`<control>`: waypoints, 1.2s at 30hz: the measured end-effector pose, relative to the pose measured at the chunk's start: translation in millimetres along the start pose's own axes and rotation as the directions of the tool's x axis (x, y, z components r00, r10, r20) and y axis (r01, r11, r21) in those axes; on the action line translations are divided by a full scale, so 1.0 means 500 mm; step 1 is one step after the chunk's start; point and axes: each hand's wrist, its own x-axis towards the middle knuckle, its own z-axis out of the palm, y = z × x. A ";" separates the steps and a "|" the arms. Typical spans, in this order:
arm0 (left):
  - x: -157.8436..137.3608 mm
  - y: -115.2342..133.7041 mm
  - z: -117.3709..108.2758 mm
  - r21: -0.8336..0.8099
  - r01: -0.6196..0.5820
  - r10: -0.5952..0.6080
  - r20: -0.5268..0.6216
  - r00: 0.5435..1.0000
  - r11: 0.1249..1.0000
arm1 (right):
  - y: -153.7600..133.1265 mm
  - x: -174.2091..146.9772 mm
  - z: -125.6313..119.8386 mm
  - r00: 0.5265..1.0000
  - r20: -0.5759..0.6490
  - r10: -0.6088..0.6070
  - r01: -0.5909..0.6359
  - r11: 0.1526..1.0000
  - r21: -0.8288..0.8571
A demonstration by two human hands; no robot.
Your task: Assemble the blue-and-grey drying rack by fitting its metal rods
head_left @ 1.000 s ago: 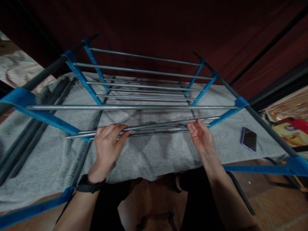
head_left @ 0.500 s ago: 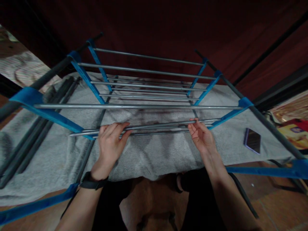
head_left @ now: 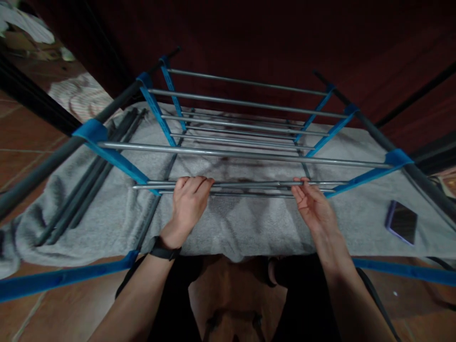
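A rack frame of grey metal rods and blue plastic brackets point(head_left: 123, 166) stands in front of me. My left hand point(head_left: 191, 202) is closed round a thin metal rod point(head_left: 249, 185) near its left part, fingers curled over the top. Farther along, my right hand point(head_left: 312, 204) pinches the same rod between thumb and fingers, palm turned up. The rod's left end sticks out past the left blue bracket, and it lies close along other rods low in the frame. A higher crossbar point(head_left: 228, 153) spans the two sides above my hands.
Several dark grey tubes point(head_left: 89, 185) lie on a grey blanket point(head_left: 231, 228) at the left. A phone point(head_left: 402, 222) rests on the blanket at the right. Blue end pieces point(head_left: 64, 280) jut toward me on both sides. Behind the frame is a dark red surface point(head_left: 249, 38).
The view has swung left, so the frame sits farther right. My left hand now wraps more fully over the rod, which lies more level along the other rods.
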 end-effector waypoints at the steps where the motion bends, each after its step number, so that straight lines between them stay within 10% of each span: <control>1: 0.000 0.000 0.001 0.003 -0.004 0.004 0.001 1.000 1.000 | 0.001 -0.001 0.001 1.000 -0.010 -0.003 0.003 1.000 0.002; 36: 0.000 0.017 0.043 0.090 0.078 -0.078 0.000 0.997 0.993 | 0.000 -0.004 -0.003 0.999 -0.029 -0.021 0.020 0.999 -0.037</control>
